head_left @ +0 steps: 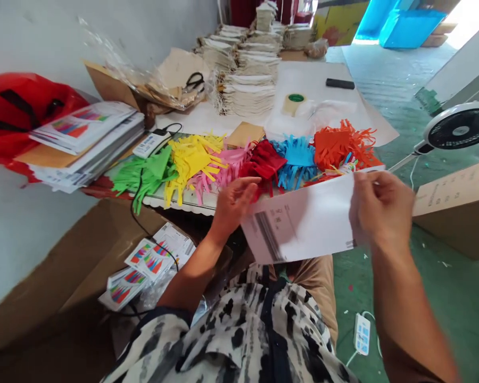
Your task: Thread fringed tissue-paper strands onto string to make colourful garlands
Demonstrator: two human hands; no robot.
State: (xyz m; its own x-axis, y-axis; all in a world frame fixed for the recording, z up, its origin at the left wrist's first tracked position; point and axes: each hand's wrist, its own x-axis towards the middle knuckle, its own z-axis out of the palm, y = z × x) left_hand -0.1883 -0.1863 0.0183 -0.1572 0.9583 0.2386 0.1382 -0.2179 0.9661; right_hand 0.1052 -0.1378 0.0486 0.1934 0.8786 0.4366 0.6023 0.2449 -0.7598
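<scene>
- The sheet is up front, between the 2 hands: left hand on its left edge, right hand on its right.
- Just behind it, 6 fringed paper bundles line the counter's near edge.
- The tape roll lies behind that row.
- The leaflet stack sits left of the row, and the fan stands to the right, off the counter.

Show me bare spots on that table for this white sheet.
Barest for the white sheet: the tabletop between the tape roll and the black bar, right of the cream stacks. A narrower strip lies between those stacks and the yellow fringes. Crowded: the near edge with coloured fringes, the left with leaflets.
</scene>
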